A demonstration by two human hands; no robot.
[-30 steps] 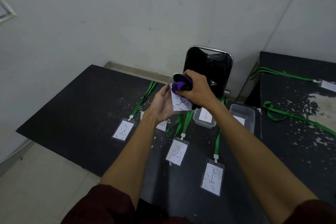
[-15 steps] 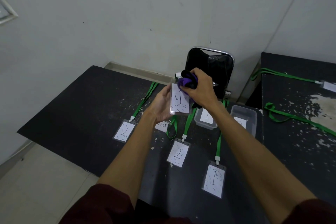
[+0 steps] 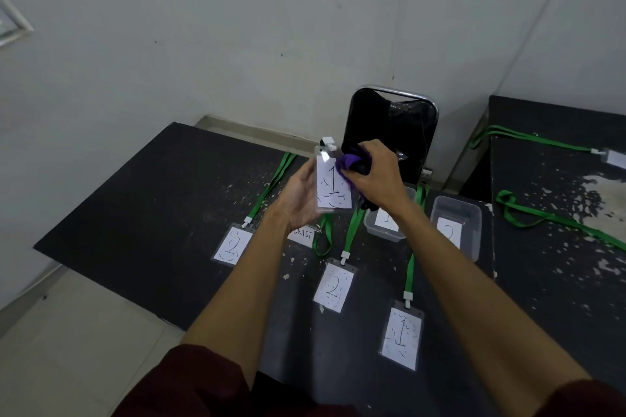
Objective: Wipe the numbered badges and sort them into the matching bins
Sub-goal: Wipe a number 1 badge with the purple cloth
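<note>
No. 1 badge (image 3: 333, 188), held above counter (image 3: 169, 213), now shows its whole face. Left hand (image 3: 301, 200) grips its left edge. Right hand (image 3: 379, 176), clenched on purple cloth (image 3: 352, 161), has slid to its top-right corner. Beyond, to the right: bin 1 (image 3: 379, 234) & bin 2 (image 3: 474, 240), each w/ only a paper number label inside.

**Q:** Where do the bins stand?
**A:** Side by side at the tabletop's (image 3: 162, 213) far right, the bin marked 1 (image 3: 381, 234) left of the bin marked 2 (image 3: 473, 237), with a chair (image 3: 393, 122) behind them.
**Q:** And the badges?
**A:** Three lie on the tabletop: the left badge (image 3: 232, 245), the middle badge (image 3: 333, 288) before the bins, and the near badge (image 3: 402, 337) to its right. The held badge (image 3: 333, 189) is above them in the left hand (image 3: 298, 200). The right hand (image 3: 379, 176) holds a cloth (image 3: 350, 162) at its upper right.
</note>
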